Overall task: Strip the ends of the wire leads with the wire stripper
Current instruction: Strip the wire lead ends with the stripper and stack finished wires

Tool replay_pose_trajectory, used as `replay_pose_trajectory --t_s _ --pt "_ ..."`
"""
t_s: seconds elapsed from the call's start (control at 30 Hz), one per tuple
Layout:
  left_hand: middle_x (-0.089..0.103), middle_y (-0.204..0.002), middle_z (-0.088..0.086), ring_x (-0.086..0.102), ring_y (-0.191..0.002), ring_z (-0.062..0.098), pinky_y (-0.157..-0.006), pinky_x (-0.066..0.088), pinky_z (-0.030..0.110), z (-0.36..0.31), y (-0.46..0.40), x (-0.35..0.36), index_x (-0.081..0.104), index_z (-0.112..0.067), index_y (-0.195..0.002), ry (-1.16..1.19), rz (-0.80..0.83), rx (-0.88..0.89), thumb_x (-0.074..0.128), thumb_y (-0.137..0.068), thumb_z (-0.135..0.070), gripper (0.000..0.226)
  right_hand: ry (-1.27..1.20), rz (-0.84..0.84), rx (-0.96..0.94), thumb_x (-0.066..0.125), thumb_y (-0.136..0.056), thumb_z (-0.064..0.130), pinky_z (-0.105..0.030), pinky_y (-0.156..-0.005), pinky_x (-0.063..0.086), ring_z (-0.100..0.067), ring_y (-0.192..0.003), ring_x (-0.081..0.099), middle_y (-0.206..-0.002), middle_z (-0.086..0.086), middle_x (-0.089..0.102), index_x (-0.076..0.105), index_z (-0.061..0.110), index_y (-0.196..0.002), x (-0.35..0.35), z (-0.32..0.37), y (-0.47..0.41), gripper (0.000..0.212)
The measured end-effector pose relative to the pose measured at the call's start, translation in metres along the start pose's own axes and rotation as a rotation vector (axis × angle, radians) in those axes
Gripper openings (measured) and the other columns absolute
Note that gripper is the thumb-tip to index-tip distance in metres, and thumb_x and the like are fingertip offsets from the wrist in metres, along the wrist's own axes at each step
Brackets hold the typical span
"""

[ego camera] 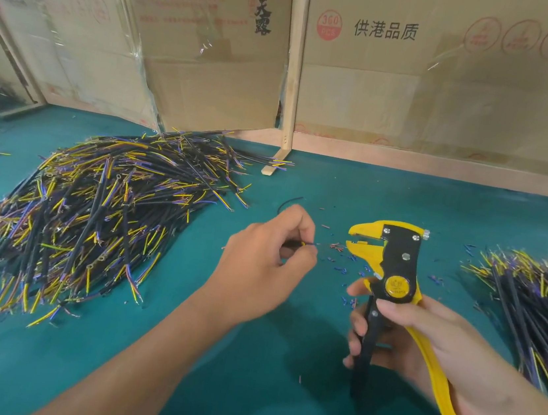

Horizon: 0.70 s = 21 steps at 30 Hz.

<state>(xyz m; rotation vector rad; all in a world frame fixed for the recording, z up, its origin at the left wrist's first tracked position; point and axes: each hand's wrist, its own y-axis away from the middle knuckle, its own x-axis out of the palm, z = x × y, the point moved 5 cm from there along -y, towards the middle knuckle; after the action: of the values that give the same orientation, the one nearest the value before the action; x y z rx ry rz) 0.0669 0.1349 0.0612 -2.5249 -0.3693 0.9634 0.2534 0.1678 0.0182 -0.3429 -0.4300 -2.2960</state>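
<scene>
I'm between strips: my left hand (260, 267) pinches a thin black cable lead (307, 244), right hand (421, 342) grips the yellow-and-black wire stripper (395, 274). Next, I'd judge, feed the tip into its gaping jaws.

wire lead (307, 244): mostly hidden in left hand (266, 258) | right pile (536, 308): edge-cropped

Yellow-black wire stripper (395, 274) upright, jaws open, facing left. Wire lead (309, 244) tip just left of jaws, apart. Lead piles (92, 212) left, (530, 301) right.
</scene>
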Motion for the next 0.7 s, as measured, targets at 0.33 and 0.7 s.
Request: replay_pose_trajectory --t_s 0.33,0.7 --pt "0.041 -0.057 -0.011 0.033 -0.051 0.016 -0.057 0.029 0.031 0.003 -0.001 0.002 0.042 -0.029 -0.092 0.116 0.007 -0.023 0.051 -0.083 -0.021 0.015 0.01 0.054 0.051 0.063 -0.082 0.017 -0.053 -0.076 0.054 -0.04 -0.076 0.057 -0.082 -0.025 0.056 0.066 0.0 -0.112 0.007 -0.001 0.005 0.035" --pt "0.045 -0.059 -0.012 0.04 -0.049 0.011 -0.056 0.029 0.027 -0.005 0.001 0.007 0.042 -0.026 -0.104 0.023 0.054 -0.002 0.05 -0.083 -0.023 0.023 0.089 0.081 0.025 0.06 -0.082 0.014 -0.049 -0.076 0.057 -0.041 -0.078 0.063 -0.09 -0.031 0.064 0.068 0.006 -0.107 0.013 -0.004 0.006 0.028"
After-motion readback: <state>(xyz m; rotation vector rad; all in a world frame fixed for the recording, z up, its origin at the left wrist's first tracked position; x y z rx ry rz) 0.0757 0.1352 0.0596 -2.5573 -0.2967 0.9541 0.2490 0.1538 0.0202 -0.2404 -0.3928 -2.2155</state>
